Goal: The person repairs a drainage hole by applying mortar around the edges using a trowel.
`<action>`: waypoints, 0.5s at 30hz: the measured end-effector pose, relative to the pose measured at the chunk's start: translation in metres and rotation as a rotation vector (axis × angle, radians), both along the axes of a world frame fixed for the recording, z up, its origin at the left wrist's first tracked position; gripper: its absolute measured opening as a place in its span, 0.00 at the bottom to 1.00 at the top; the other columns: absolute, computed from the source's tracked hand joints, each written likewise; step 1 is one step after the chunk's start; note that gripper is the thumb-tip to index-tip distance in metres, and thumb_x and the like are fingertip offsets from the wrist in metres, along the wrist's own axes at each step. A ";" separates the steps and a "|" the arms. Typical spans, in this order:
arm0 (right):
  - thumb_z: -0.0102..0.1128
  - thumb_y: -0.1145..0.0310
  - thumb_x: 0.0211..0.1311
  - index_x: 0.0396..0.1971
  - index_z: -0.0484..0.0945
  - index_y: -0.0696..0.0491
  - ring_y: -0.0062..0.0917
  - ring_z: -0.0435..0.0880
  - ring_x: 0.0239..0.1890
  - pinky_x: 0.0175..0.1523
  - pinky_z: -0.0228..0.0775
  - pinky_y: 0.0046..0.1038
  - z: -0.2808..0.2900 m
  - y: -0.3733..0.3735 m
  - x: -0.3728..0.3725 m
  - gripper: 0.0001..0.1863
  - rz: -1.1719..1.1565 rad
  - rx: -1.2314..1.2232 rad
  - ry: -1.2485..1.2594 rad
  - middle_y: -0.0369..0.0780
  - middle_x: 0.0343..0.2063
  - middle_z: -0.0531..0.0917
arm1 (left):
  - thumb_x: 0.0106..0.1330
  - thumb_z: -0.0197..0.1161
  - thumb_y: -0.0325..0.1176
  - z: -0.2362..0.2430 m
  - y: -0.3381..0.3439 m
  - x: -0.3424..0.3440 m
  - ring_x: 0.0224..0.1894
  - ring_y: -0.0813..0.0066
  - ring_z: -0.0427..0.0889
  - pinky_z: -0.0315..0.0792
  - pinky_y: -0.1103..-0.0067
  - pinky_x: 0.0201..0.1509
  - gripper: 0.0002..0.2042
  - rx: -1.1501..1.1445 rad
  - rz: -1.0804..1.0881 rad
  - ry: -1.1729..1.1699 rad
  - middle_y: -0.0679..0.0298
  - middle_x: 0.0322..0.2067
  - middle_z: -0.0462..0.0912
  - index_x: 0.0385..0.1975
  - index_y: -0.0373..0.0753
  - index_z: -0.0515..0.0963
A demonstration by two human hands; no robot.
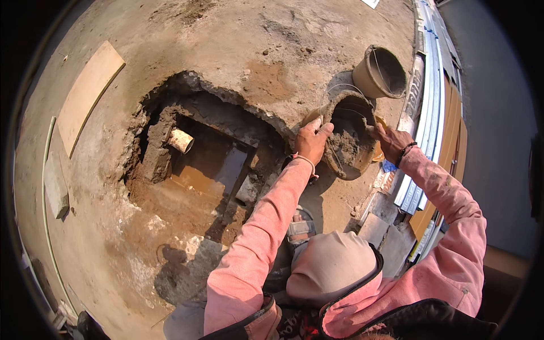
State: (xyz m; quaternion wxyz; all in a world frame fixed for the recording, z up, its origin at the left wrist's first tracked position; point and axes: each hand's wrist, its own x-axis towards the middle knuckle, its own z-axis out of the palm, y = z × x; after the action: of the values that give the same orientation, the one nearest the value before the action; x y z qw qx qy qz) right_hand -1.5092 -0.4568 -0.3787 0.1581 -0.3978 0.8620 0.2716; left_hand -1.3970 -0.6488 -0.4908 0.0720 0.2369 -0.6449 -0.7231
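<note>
My left hand (pixel 311 141) grips the left rim of a mortar-caked bucket (pixel 340 164) that holds grey wet mortar (pixel 347 146). My right hand (pixel 392 141) is closed at the bucket's right side on a small mortar-covered handle, perhaps of a trowel; its lower part is unclear. A thin wire bail arches over the bucket. Left of my hands lies a broken-edged pit (pixel 192 85) with muddy water (pixel 201 178), a short pale pipe (pixel 181 140) and mortar-coated masonry (pixel 158 153). A yellow object shows partly behind the bucket.
A second bucket (pixel 378 72) stands beyond. Long boards and metal sections (pixel 426 130) run along the right beside a grey strip (pixel 493 141). A plywood piece (pixel 90 93), a block (pixel 56 184) and a thin pipe (pixel 45 209) lie on the dirty ground at left.
</note>
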 end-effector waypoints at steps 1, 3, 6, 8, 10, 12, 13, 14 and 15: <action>0.45 0.71 0.57 0.51 0.59 0.55 0.42 0.81 0.29 0.30 0.73 0.41 -0.012 0.018 0.011 0.20 -0.038 0.042 -0.047 0.48 0.30 0.77 | 0.60 0.61 0.45 0.002 0.002 0.002 0.47 0.71 0.76 0.66 0.79 0.53 0.28 -0.048 0.019 0.018 0.53 0.46 0.78 0.51 0.26 0.69; 0.48 0.69 0.56 0.52 0.62 0.51 0.41 0.80 0.22 0.24 0.71 0.39 -0.009 0.050 0.035 0.21 0.061 -0.117 -0.142 0.47 0.25 0.77 | 0.61 0.60 0.45 -0.009 0.008 0.014 0.51 0.69 0.74 0.64 0.78 0.56 0.28 0.048 0.056 0.030 0.52 0.48 0.77 0.53 0.27 0.68; 0.52 0.65 0.58 0.51 0.66 0.48 0.41 0.79 0.26 0.28 0.71 0.39 0.010 0.090 0.028 0.20 0.109 -0.412 -0.087 0.46 0.27 0.78 | 0.60 0.61 0.44 -0.004 0.047 0.017 0.51 0.60 0.75 0.66 0.76 0.56 0.25 0.084 0.140 0.152 0.49 0.48 0.76 0.50 0.31 0.72; 0.53 0.65 0.58 0.53 0.65 0.50 0.43 0.79 0.32 0.34 0.72 0.39 0.004 0.103 0.024 0.22 -0.037 -0.422 0.009 0.47 0.31 0.78 | 0.59 0.61 0.45 -0.003 0.068 0.019 0.49 0.60 0.77 0.68 0.75 0.53 0.25 0.092 0.165 0.223 0.50 0.46 0.77 0.50 0.32 0.72; 0.49 0.65 0.60 0.54 0.64 0.47 0.44 0.79 0.31 0.34 0.71 0.39 -0.027 0.119 0.010 0.21 -0.204 -0.393 0.055 0.47 0.30 0.78 | 0.59 0.61 0.45 -0.006 0.076 0.023 0.47 0.61 0.77 0.69 0.74 0.51 0.25 0.121 0.136 0.254 0.50 0.45 0.78 0.50 0.33 0.72; 0.53 0.63 0.57 0.51 0.66 0.52 0.46 0.79 0.32 0.36 0.70 0.40 -0.048 0.114 0.029 0.21 -0.274 -0.450 -0.142 0.50 0.30 0.78 | 0.60 0.61 0.44 -0.001 0.079 0.026 0.44 0.64 0.78 0.70 0.74 0.47 0.23 0.091 0.086 0.280 0.52 0.41 0.78 0.50 0.35 0.72; 0.55 0.63 0.56 0.49 0.66 0.54 0.46 0.79 0.32 0.36 0.70 0.40 -0.067 0.129 0.037 0.22 -0.377 -0.451 -0.195 0.50 0.30 0.78 | 0.60 0.61 0.43 0.005 0.085 0.026 0.42 0.65 0.78 0.70 0.75 0.47 0.22 0.116 0.064 0.293 0.53 0.40 0.78 0.50 0.36 0.72; 0.57 0.62 0.54 0.48 0.67 0.56 0.46 0.79 0.31 0.36 0.70 0.40 -0.076 0.132 0.049 0.22 -0.368 -0.505 -0.205 0.51 0.29 0.78 | 0.61 0.61 0.42 0.007 0.085 0.028 0.41 0.66 0.78 0.70 0.76 0.46 0.22 0.121 0.054 0.295 0.54 0.39 0.79 0.51 0.36 0.72; 0.59 0.62 0.53 0.47 0.68 0.57 0.46 0.79 0.31 0.36 0.70 0.39 -0.080 0.135 0.063 0.23 -0.360 -0.556 -0.214 0.51 0.28 0.78 | 0.61 0.60 0.41 0.008 0.086 0.030 0.40 0.67 0.78 0.70 0.76 0.46 0.21 0.129 0.042 0.297 0.55 0.38 0.79 0.51 0.37 0.72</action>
State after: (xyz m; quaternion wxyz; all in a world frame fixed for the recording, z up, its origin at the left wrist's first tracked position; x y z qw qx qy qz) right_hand -1.4464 -0.3219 -0.4592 0.1783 -0.2934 0.9379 -0.0492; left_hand -1.3667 -0.5623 -0.4832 0.1662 0.1450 -0.5745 -0.7882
